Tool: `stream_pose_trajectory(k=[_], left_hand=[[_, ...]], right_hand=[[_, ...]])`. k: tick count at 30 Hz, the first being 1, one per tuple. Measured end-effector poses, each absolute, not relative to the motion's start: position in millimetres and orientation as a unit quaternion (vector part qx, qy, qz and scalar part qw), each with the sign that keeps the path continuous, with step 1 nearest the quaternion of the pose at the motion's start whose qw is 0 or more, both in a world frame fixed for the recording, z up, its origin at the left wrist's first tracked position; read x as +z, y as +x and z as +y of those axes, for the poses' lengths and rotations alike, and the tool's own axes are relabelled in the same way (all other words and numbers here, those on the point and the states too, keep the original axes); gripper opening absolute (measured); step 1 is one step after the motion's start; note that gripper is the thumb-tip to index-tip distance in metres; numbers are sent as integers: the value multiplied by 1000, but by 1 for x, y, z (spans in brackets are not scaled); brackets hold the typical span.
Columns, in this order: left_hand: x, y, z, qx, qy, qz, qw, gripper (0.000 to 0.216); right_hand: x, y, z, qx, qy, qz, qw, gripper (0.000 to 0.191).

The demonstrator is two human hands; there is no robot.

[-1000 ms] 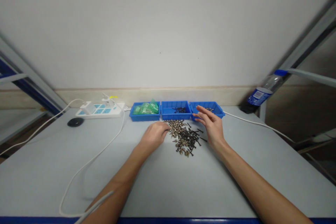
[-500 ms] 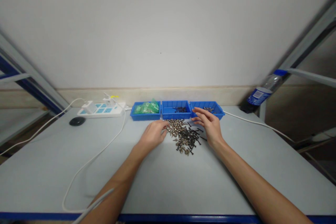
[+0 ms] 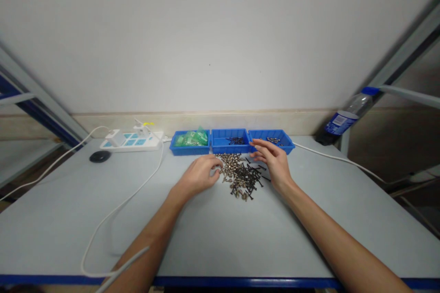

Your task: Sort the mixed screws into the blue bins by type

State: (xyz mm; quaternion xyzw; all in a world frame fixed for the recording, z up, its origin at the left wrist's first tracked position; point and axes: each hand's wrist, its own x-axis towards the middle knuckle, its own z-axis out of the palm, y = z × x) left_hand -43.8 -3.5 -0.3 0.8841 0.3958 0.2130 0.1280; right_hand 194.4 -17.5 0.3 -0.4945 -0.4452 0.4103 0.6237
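A heap of small screws [image 3: 240, 175], some black and some brass-coloured, lies on the grey table [image 3: 213, 233] in front of three blue trays. My left hand [image 3: 199, 175] rests at the heap's left edge with its fingers curled and pinched at the screws. My right hand [image 3: 273, 161] hovers at the heap's right side, fingers stretched out and apart, holding nothing. The left tray [image 3: 189, 141] holds green bags. A few black screws lie in the middle tray [image 3: 229, 141], and a few pale ones in the right tray [image 3: 272, 140].
A white power strip [image 3: 132, 140] with plugs sits at the back left, its white cable [image 3: 113, 213] looping to the table's front edge. A black round disc [image 3: 96, 156] lies near it. A plastic bottle [image 3: 343, 119] leans at the back right beside another white cable [image 3: 337, 159].
My left hand has curled tighter at the heap's left edge. My right hand has drawn slightly back from the right tray toward the heap.
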Motion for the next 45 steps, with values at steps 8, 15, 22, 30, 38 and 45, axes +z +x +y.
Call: stream_pose_trajectory(k=[8,15,22,30,38,45], left_hand=[[-6,-43,0,203,897,361,156,16],[-10,-43,3,247,865,383,207,21],[-2,-39,0,318,833,398,219,22],[2,-26,-7,434,741,395,326,27],[5,-25,-11,447,690,365,436,38],[9,-23,-14,444,679,370,453,39]], right_hand=[[1,194,-18,414,-495,-455,614,29],[-1,195,-17,415,-492,-457,614,27],[-1,193,-18,424,-487,-455,613,23],[-1,190,-20,420,-469,-540,559,24],[-4,182,-28,491,-426,-623,435,28],[-7,181,-28,573,-384,-593,416,26]])
